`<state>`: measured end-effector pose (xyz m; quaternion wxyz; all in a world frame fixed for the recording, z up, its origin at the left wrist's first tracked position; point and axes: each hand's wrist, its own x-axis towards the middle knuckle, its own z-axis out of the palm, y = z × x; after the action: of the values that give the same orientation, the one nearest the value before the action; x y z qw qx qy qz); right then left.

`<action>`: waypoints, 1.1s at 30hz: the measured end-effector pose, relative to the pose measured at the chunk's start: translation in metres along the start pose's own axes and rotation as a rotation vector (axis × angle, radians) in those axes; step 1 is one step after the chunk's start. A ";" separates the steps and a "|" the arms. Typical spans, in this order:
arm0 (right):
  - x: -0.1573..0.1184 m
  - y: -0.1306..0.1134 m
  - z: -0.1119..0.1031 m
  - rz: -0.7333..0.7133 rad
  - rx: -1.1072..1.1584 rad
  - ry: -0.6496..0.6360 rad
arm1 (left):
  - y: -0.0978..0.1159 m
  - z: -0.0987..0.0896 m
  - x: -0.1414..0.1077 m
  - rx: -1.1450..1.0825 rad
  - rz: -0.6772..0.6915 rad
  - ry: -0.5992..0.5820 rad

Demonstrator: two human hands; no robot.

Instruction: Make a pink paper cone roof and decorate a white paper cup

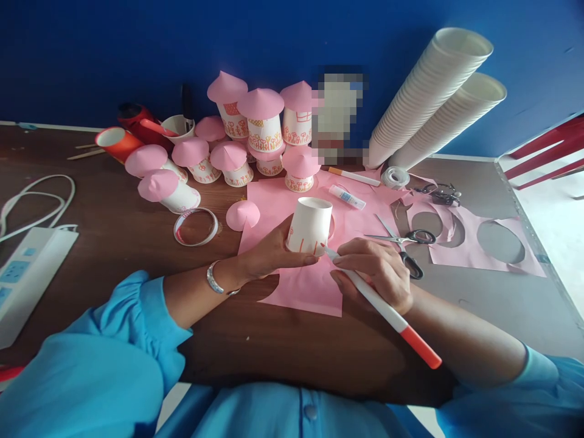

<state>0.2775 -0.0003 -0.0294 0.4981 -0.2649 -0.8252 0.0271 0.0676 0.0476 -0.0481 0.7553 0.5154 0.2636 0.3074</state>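
Observation:
My left hand (274, 249) is closed round the side and lower part of a white paper cup (311, 220), which stands mouth down with its base upward. A few orange-red strokes run along the cup's lower wall. In my right hand (376, 274) is a white marker pen (376, 299) with an orange-red end; its tip touches the cup near the strokes. Under both hands lies pink paper (314, 292). Beyond the cup rest a glue stick (347, 197) and another marker (354, 176). A small pink paper cone (243, 215) lies left of the cup.
Decorated cups with pink cone roofs (260, 106) crowd the back. Two tall stacks of white cups (424, 91) lean on the blue wall. Scissors (406, 238), cut pink sheet (488, 243) and clear tape (395, 177) lie right; a tape roll (196, 227) and power strip (34, 274) left.

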 end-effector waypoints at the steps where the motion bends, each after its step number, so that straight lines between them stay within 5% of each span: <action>1: 0.000 0.000 0.000 -0.004 0.001 -0.005 | 0.000 0.000 0.000 0.002 -0.001 -0.005; 33: 0.003 0.002 0.002 -0.010 -0.062 -0.059 | -0.004 -0.003 -0.001 0.087 -0.058 0.038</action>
<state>0.2758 0.0032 -0.0289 0.4651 -0.2753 -0.8413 0.0070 0.0655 0.0477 -0.0533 0.7354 0.5341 0.3059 0.2834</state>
